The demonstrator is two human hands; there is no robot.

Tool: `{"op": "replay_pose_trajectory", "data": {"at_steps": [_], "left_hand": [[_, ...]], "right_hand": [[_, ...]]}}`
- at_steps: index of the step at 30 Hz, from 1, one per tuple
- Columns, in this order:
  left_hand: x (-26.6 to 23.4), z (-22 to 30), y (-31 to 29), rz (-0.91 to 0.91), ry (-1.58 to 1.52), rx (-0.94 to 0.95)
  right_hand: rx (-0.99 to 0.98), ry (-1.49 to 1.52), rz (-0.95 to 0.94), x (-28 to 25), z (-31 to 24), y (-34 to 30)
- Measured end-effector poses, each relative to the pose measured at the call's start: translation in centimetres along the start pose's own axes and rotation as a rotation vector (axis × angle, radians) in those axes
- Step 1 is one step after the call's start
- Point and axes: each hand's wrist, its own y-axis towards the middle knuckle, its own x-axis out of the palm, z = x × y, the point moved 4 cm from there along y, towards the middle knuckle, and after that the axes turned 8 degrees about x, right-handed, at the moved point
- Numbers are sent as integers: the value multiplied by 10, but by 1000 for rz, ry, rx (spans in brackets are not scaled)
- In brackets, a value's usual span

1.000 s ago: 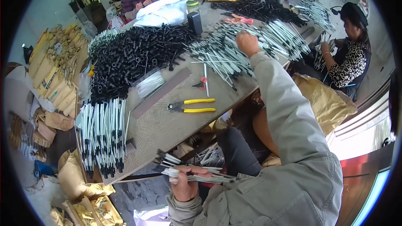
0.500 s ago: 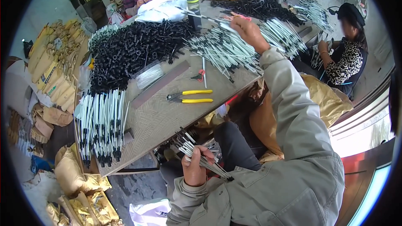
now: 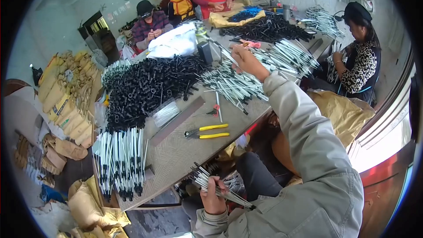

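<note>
Table [image 3: 178,163] bears a heap of black parts [image 3: 150,83]; right of it, a pile of white rods [image 3: 235,84], seemingly within easy reach; left hand [image 3: 214,199] clasps a bundle [image 3: 202,179] mid-length, probably for balance; right hand [image 3: 250,63] pinches a rod [image 3: 225,52], perhaps more, above the pile

The left hand [image 3: 214,198] curls closed outside the table's [image 3: 176,158] near edge; the right hand [image 3: 250,63] pinches, arm [image 3: 306,125] stretched across it.

White rod bundle [image 3: 203,180] held low, black-ended, slanting; white piece [image 3: 227,54] raised, tilted
</note>
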Motion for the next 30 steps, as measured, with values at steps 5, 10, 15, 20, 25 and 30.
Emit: {"op": "replay_pose_trajectory", "data": {"at_steps": [5, 10, 15, 20, 25, 30], "left_hand": [[5, -2, 6, 0, 4, 10], [7, 4, 4, -12, 24, 40], [6, -5, 8, -11, 15, 39], [4, -7, 6, 8, 12, 42], [4, -11, 13, 19, 171, 19], [7, -17, 29, -3, 193, 5]], "right_hand": [[6, -107, 226, -29, 62, -5], [-112, -564, 315, -40, 63, -16], [-133, 328, 322, -52, 53, 2], [-308, 677, 302, -37, -10, -10], [-459, 211, 519, -33, -55, -99], [-295, 214, 643, -53, -39, -180]]}}
